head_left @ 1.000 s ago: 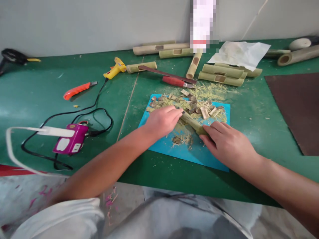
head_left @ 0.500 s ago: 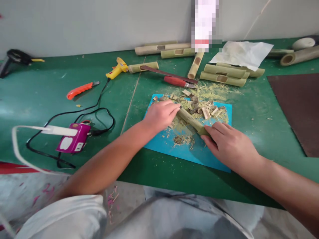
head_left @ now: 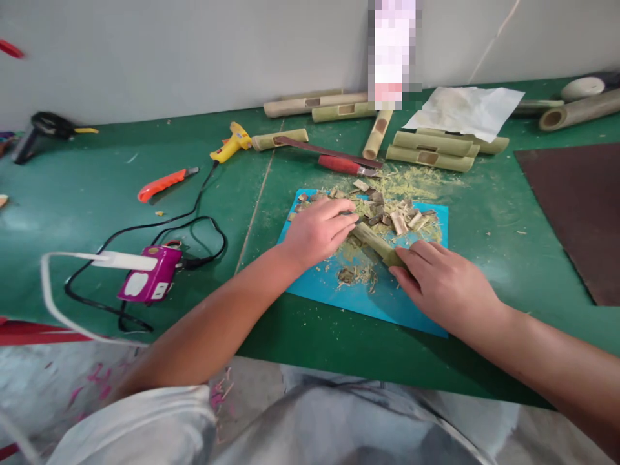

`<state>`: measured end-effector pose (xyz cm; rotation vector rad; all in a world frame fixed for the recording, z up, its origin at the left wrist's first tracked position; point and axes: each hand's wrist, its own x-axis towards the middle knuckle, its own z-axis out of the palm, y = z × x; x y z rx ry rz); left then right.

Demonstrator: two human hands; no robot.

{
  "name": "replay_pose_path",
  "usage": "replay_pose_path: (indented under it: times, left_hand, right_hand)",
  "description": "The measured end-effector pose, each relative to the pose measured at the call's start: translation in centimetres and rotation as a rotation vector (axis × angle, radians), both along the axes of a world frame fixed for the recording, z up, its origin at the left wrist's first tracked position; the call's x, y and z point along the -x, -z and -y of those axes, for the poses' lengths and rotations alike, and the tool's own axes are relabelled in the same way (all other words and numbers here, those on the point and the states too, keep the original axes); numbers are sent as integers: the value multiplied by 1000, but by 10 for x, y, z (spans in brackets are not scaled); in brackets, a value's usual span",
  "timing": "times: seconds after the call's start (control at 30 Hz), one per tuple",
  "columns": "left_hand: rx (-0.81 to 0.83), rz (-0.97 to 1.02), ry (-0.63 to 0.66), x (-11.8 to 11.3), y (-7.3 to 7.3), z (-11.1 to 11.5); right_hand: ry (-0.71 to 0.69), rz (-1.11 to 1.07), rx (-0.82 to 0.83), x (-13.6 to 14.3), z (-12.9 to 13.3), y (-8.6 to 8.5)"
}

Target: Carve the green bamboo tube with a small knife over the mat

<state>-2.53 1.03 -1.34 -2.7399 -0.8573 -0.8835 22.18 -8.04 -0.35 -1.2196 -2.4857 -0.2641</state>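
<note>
Over a blue mat (head_left: 416,318) strewn with chips and dust, I hold a slim piece of bamboo (head_left: 376,241) at a slant. My right hand (head_left: 443,278) is closed around its near right end. At the far left end my left hand (head_left: 320,232) has its fingers bent over the bamboo, with a small dark piece (head_left: 352,215) pinched beneath the fingertips. What exactly this dark piece is, I cannot tell. Cut bamboo chips (head_left: 400,223) are heaped just beyond my hands. A clump of shavings (head_left: 356,276) lies on the near side of the mat.
Behind the mat lie a red-handled knife (head_left: 339,165), a long dark flat strip (head_left: 329,148) and several notched bamboo tubes (head_left: 431,158). Leftward are an orange cutter (head_left: 167,184), a yellow glue gun (head_left: 231,143) and a purple power adapter (head_left: 150,274) with cords. A brown sheet (head_left: 566,213) is at right.
My left hand has slid a little along the bamboo toward my right hand, covering more of its far end. The right hand keeps its grip. The view has shifted slightly.
</note>
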Motion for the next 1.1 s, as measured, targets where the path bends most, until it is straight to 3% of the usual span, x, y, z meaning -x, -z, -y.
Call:
replay_pose_path:
  times: [0.2, 0.63, 0.87, 1.0, 1.1]
  left_hand:
    - [19, -7, 58, 0, 0, -2]
    - [45, -29, 18, 7, 3, -9]
    - [38, -109, 51, -6, 4, 6]
    - [-40, -55, -21, -6, 5, 8]
    - [-56, -93, 37, -10, 4, 13]
  right_hand:
    - [1, 2, 5, 1, 0, -1]
    - [9, 0, 15, 0, 1, 0]
    - [24, 4, 36, 1, 2, 1]
    - [21, 29, -12, 1, 2, 1]
    - [25, 36, -14, 2, 2, 1]
